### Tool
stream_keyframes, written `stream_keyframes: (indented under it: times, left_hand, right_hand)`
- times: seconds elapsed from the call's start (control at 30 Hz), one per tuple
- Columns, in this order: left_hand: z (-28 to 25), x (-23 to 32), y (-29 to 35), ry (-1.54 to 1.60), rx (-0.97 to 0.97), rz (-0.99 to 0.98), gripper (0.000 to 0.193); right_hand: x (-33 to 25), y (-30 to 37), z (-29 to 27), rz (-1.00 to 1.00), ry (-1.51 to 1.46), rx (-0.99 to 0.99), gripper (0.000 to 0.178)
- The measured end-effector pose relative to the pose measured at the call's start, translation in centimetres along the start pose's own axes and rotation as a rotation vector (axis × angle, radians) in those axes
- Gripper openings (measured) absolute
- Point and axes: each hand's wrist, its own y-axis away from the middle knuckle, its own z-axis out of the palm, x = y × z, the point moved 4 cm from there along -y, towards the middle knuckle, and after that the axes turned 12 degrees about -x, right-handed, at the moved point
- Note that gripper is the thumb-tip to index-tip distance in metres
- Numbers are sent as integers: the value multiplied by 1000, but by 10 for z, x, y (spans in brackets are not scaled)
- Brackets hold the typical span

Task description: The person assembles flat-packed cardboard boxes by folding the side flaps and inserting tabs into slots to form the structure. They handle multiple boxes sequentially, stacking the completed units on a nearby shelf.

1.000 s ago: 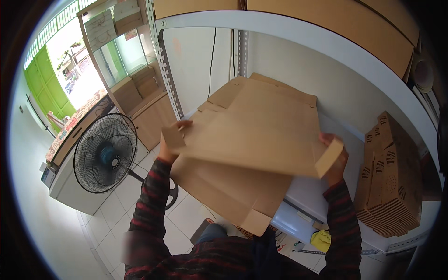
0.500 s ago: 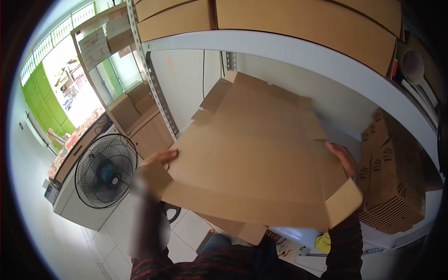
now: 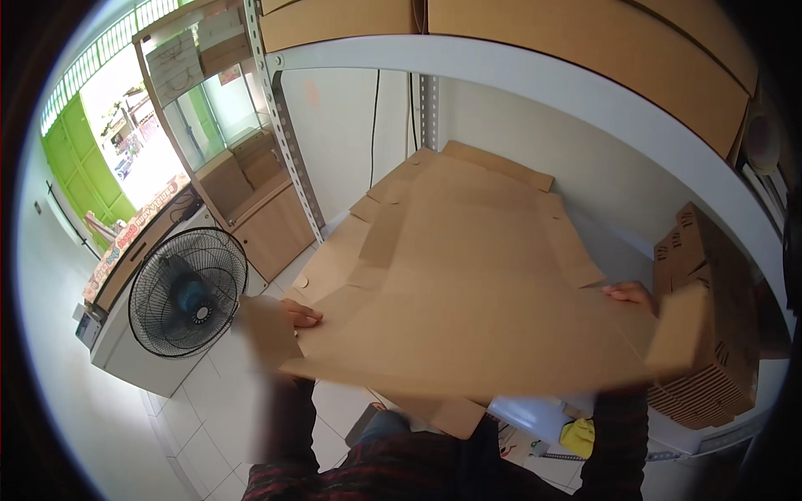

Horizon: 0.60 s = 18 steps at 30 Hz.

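Note:
A large unfolded cardboard box blank (image 3: 468,292) spreads out in front of me, its near edge bowed and its corner flaps sticking up. My left hand (image 3: 299,314) is closed on its left side, thumb on top and the other fingers mostly hidden beneath. At the right side my right hand (image 3: 631,294) grips it the same way, partly behind a raised flap. Beneath its far left part another flat cardboard sheet (image 3: 322,265) shows. More cardboard (image 3: 443,415) pokes out below the near edge, close to my body.
A metal shelf beam (image 3: 535,67) crosses above, carrying cardboard boxes (image 3: 585,58). Stacked folded cartons (image 3: 710,334) stand at the right. To the left are a black fan (image 3: 190,292) and a glass-doored cabinet (image 3: 221,142). A yellow cloth (image 3: 577,437) lies low on the right.
The held cardboard blank has come lower and lies flatter, with both hands moved down along with it. Another cardboard sheet now shows under its left side. My view has shifted slightly.

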Motion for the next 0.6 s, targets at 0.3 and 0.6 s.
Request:
stream_keyframes:
  times: [0.3,0.6]
  left_hand:
    - [11,-52,-1,-369,-600,-88,18]
    - [-2,-52,9,-111,-291,-41,28]
  right_hand:
    - [23,-8,46,184,828,-517,16]
    - [29,-11,39,190,812,-475,20]
